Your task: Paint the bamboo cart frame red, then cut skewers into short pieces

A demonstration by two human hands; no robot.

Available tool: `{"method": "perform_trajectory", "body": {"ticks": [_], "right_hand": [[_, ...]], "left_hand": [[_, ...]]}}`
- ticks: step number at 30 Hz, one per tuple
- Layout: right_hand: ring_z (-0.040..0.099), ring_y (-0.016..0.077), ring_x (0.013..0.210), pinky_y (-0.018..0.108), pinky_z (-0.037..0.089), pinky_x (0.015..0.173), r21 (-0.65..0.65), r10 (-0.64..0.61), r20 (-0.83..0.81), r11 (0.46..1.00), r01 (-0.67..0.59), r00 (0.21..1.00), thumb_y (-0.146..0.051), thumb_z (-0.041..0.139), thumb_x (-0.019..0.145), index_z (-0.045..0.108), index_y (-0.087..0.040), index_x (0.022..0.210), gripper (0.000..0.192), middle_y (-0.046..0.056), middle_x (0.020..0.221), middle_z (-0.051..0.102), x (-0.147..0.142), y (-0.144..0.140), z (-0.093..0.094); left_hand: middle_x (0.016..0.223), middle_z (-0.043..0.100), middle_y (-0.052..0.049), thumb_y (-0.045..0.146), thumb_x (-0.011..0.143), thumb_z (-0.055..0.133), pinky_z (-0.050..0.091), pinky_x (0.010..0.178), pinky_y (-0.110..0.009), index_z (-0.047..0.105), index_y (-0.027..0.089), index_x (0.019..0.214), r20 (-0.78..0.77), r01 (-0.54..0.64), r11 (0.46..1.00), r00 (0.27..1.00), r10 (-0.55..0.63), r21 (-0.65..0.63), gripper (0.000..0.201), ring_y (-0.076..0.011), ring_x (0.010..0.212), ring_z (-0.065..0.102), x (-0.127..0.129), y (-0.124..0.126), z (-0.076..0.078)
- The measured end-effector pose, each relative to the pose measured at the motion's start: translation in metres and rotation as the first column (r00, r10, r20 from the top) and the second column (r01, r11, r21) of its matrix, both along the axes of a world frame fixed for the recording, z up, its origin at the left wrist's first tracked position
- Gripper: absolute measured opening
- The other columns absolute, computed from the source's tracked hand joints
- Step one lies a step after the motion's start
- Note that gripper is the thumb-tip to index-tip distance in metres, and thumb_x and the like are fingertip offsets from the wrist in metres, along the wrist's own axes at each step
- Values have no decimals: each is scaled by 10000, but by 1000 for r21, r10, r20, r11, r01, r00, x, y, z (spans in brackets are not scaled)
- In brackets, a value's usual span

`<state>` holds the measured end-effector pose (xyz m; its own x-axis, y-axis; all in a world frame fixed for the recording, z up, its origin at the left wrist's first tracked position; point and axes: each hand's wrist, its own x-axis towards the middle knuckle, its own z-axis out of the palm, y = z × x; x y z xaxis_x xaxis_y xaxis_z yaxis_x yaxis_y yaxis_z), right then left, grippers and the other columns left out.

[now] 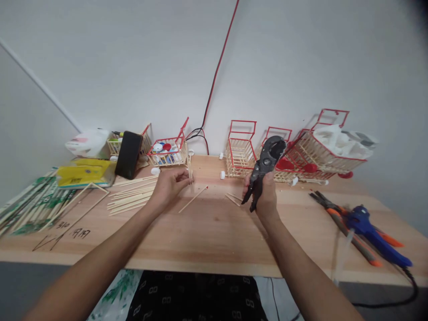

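My right hand point(266, 196) is closed around the handles of black pruning shears point(264, 167), their curved jaws pointing up over the table. Between the thumb and fingers of my left hand point(172, 185) several short wooden sticks point(190, 171) stand upright, pinched near their lower part. A single stick with a red tip point(194, 199) lies just right of my left hand. Two short stick pieces point(233, 199) rest on the wood near my right hand. Long loose sticks point(132, 196) are spread left of my left hand.
Along the wall stand small stick carts with red trim, including one with bottle caps point(167, 154) and one with plastic bags point(334, 151). A phone point(129, 154), yellow tissue pack point(85, 173) and bagged sticks point(40, 205) lie left. Pliers point(347, 229) and a blue glue gun point(374, 234) lie right.
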<state>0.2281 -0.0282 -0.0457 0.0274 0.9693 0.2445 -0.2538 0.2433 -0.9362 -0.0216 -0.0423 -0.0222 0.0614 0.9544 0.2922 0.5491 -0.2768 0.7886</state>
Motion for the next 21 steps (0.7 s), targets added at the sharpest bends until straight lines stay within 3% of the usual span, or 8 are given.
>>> {"method": "perform_trajectory", "body": {"ticks": [5,9,12,15,18,21], "right_hand": [[480,102,404,215,418,370,-12,-7,2,1000,7,1000,-749,417,780,542,-192,701,577,-12,521,517,0,0,-1],[472,102,406,218,415,373,-3,-12,24,1000,12,1000,-753,416,774,540,-189,678,585,-9,518,512,0,0,0],[465,104,411,221,414,380,12,7,27,1000,-7,1000,-754,416,773,542,-191,664,587,-8,517,508,0,0,2],[488,118,447,236,437,411,13,89,50,996,-89,995,-735,414,790,573,-189,690,578,4,546,531,-2,0,3],[516,128,494,245,451,456,-33,207,139,978,-205,968,-664,503,793,608,-177,733,502,5,568,544,-7,-1,3],[492,112,496,226,413,470,-86,258,262,966,-244,930,-569,586,789,628,-160,756,412,-14,552,524,-12,-3,3]], "left_hand": [[599,539,30,271,747,613,350,573,-201,624,138,663,-57,-20,1000,998,21,23,158,-110,599,492,-1,-1,6],[563,523,31,285,740,639,385,589,-215,601,137,611,-41,-9,1000,999,10,27,200,-116,601,510,-1,3,3],[612,591,16,335,681,714,472,621,-246,607,131,643,199,59,989,980,-31,-135,233,-127,613,571,-1,7,-1],[688,654,-7,344,613,786,538,682,-285,621,120,710,464,170,942,886,-17,-290,295,-128,635,621,4,8,0],[692,682,-24,311,591,824,563,705,-294,616,111,713,594,249,896,804,21,-368,313,-120,632,641,11,7,6],[677,689,-34,256,582,842,577,684,-288,612,100,697,658,331,856,753,13,-397,301,-115,613,645,21,9,12]]}}
